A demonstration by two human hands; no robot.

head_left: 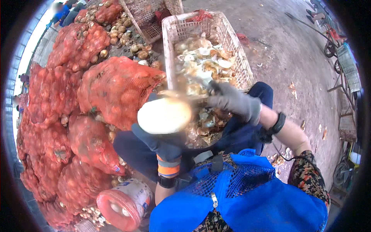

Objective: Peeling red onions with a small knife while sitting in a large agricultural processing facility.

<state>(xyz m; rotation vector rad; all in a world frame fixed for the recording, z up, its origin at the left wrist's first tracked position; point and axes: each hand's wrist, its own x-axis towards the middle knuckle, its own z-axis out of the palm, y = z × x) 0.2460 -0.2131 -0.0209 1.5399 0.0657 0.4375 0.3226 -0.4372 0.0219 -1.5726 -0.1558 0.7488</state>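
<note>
My left hand [156,143], in a dark glove with an orange-striped cuff, holds up a large pale peeled onion [162,116] that hides most of its fingers. To the right of it, my right hand [235,102], in a grey glove, has its fingers curled round something blurred that I cannot make out. A brownish smear of motion shows just above the onion. Beyond both hands stands a dirty white plastic crate [243,65] holding onion skins and pale peelings [205,58]. More skins [205,127] lie on the ground between my legs.
Red mesh sacks of onions [116,92] pile up on the left among loose onions [119,29]. A bucket [135,193] holding pale onions stands lower left, another crate [141,19] behind. Carts [342,62] line the right edge. Other people [62,15] are at the upper left and top right.
</note>
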